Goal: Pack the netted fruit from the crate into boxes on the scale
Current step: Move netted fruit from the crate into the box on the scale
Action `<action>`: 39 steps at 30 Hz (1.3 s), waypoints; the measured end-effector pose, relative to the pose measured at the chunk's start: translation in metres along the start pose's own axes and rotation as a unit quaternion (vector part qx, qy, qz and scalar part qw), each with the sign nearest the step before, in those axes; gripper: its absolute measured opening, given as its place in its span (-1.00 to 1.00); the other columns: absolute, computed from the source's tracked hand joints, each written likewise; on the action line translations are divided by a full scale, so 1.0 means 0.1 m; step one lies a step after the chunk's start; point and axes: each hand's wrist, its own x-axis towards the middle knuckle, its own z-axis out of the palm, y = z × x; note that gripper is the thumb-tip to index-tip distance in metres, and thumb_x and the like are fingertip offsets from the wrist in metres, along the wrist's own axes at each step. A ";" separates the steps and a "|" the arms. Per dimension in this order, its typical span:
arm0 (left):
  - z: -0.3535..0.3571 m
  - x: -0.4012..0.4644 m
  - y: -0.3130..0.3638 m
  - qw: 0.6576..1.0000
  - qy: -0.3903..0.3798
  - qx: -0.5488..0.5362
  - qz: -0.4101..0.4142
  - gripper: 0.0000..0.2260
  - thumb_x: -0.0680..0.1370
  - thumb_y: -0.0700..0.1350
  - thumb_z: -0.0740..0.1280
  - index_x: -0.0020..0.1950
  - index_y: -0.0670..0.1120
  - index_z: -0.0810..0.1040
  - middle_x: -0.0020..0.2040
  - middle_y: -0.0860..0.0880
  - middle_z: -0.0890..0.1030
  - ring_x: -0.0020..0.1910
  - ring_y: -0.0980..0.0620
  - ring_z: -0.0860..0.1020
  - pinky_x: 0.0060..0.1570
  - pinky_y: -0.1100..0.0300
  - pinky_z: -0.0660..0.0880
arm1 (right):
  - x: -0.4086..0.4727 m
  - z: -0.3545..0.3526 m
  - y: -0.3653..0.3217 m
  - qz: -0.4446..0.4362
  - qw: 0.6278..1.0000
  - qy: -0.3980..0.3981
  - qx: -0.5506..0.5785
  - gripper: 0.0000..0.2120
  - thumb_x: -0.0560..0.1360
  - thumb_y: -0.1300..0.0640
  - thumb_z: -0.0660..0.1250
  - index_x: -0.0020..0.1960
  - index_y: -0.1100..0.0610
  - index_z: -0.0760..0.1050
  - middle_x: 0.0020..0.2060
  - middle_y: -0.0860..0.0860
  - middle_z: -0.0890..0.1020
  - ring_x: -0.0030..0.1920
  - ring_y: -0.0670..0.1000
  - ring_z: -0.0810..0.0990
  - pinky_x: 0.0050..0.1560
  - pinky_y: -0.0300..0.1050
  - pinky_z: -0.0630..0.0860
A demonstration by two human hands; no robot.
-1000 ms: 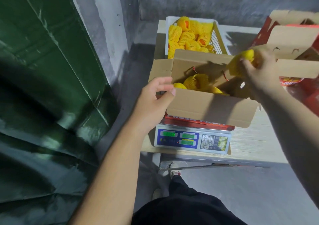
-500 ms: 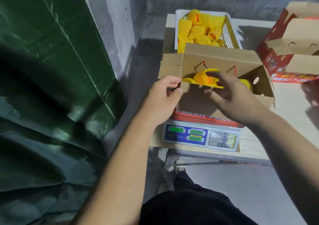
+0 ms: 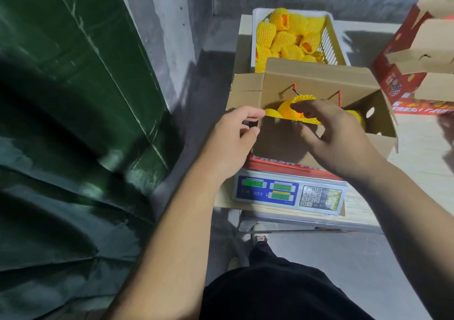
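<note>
Head view: green tarpaulin point(image 3: 73, 123) fills the left side. Tabletop point(image 3: 417, 172) carries, from rear to front, a white crate point(image 3: 329, 34) of netted fruit point(image 3: 285, 39), an open cardboard box point(image 3: 319, 83) and the scale point(image 3: 287, 194) beneath that box (display lit green). More netted fruit lies inside the box. Left hand point(image 3: 231, 140) grips the box's near-left corner. Right hand point(image 3: 336, 133) hovers above the box, fingers relaxed, empty, just over one netted piece point(image 3: 287, 106).
</note>
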 end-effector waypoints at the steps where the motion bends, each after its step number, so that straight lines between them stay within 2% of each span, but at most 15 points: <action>1: 0.01 0.02 0.01 1.000 0.006 -0.005 0.005 -0.71 0.67 -0.21 0.31 0.34 0.06 0.58 0.28 0.11 0.61 0.21 0.15 0.58 0.18 0.34 0.50 | 0.01 -0.01 0.01 -0.003 1.000 0.000 0.007 -0.68 0.62 0.08 0.34 0.36 0.05 0.54 0.22 0.00 0.64 0.19 0.01 0.60 0.19 -0.06 0.52; 7: 0.14 0.29 0.07 0.998 0.042 -0.047 0.020 -0.75 0.65 -0.25 0.32 0.27 -0.02 0.64 0.16 0.09 0.67 0.15 0.20 0.62 0.23 0.28 0.53 | 0.15 -0.10 0.18 0.008 0.999 0.012 0.050 -0.71 0.60 0.11 0.35 0.32 0.07 0.56 0.17 -0.01 0.66 0.15 -0.01 0.61 0.16 0.02 0.59; 12: 0.30 0.66 0.16 0.997 0.052 -0.056 0.019 -0.77 0.66 -0.23 0.32 0.27 -0.05 0.65 0.14 0.11 0.68 0.16 0.23 0.61 0.20 0.33 0.52 | 0.46 -0.19 0.44 0.007 0.999 0.006 0.036 -0.68 0.60 0.17 0.37 0.35 0.13 0.56 0.20 0.03 0.66 0.20 0.04 0.61 0.22 0.00 0.53; 18: 0.57 1.46 0.36 0.999 0.036 -0.029 0.010 -0.77 0.67 -0.18 0.31 0.28 -0.01 0.65 0.14 0.16 0.67 0.13 0.32 0.59 0.11 0.49 0.46 | 1.15 -0.28 0.85 0.000 0.999 -0.025 0.037 -0.69 0.60 0.12 0.36 0.34 0.07 0.57 0.18 -0.03 0.66 0.17 -0.03 0.59 0.16 -0.22 0.43; 22: 0.75 2.18 0.40 0.997 0.022 0.063 -0.034 -0.76 0.67 -0.15 0.29 0.28 0.03 0.64 0.17 0.12 0.67 0.16 0.22 0.59 0.21 0.28 0.51 | 1.80 -0.30 1.30 -0.023 0.997 -0.072 0.009 -0.71 0.60 0.12 0.37 0.31 0.05 0.59 0.09 -0.01 0.65 0.12 -0.01 0.58 0.08 -0.36 0.43; 25: 0.89 2.64 0.33 0.983 -0.001 0.162 -0.081 -0.77 0.67 -0.07 0.29 0.28 0.06 0.63 0.21 0.06 0.68 0.21 0.04 0.60 0.25 0.10 0.53 | 2.33 -0.16 1.79 -0.008 0.985 -0.160 -0.068 -0.67 0.63 0.09 0.26 0.38 0.03 0.52 0.20 0.05 0.66 0.18 0.15 0.62 0.12 0.04 0.56; 28: 1.09 3.04 0.23 0.955 -0.080 0.249 -0.137 -0.74 0.67 -0.03 0.30 0.34 -0.01 0.60 0.24 -0.03 0.66 0.26 -0.08 0.58 0.26 0.07 0.50 | 2.87 0.08 2.30 0.039 0.948 -0.268 -0.165 -0.59 0.63 0.01 0.22 0.48 -0.02 0.41 0.29 0.11 0.59 0.28 0.22 0.55 0.16 0.13 0.57; 31: 1.26 3.31 0.14 0.937 -0.122 0.294 -0.142 -0.74 0.66 -0.01 0.31 0.33 -0.03 0.60 0.22 -0.07 0.65 0.25 -0.12 0.58 0.25 0.05 0.50 | 3.30 0.36 2.79 0.109 0.906 -0.336 -0.233 -0.42 0.60 -0.07 0.30 0.57 0.00 0.24 0.43 0.15 0.39 0.42 0.26 0.37 0.32 0.22 0.48; 34: 1.32 3.36 0.02 0.929 -0.128 0.326 -0.120 -0.74 0.61 0.08 0.31 0.30 0.15 0.58 0.24 0.11 0.62 0.25 0.00 0.55 0.29 0.03 0.47 | 3.57 0.67 3.25 0.128 0.904 -0.327 -0.242 -0.25 0.54 -0.07 0.43 0.59 0.01 0.12 0.50 0.14 0.22 0.49 0.28 0.28 0.37 0.22 0.43; 36: 1.29 3.33 -0.07 0.931 -0.156 0.308 -0.121 -0.75 0.61 0.15 0.30 0.27 0.18 0.57 0.24 0.17 0.58 0.23 0.09 0.51 0.29 0.03 0.45 | 3.67 0.86 3.45 0.125 0.917 -0.294 -0.237 -0.27 0.55 -0.04 0.43 0.57 -0.03 0.10 0.46 0.12 0.19 0.44 0.29 0.31 0.35 0.21 0.44; 39: 1.35 3.32 -0.16 0.930 -0.190 0.290 -0.119 -0.72 0.64 0.18 0.27 0.31 0.17 0.54 0.26 0.17 0.55 0.23 0.11 0.50 0.32 -0.01 0.43 | 3.73 1.06 3.64 0.150 0.938 -0.230 -0.212 -0.37 0.57 -0.01 0.38 0.50 0.02 0.13 0.38 0.15 0.19 0.41 0.32 0.30 0.40 0.22 0.37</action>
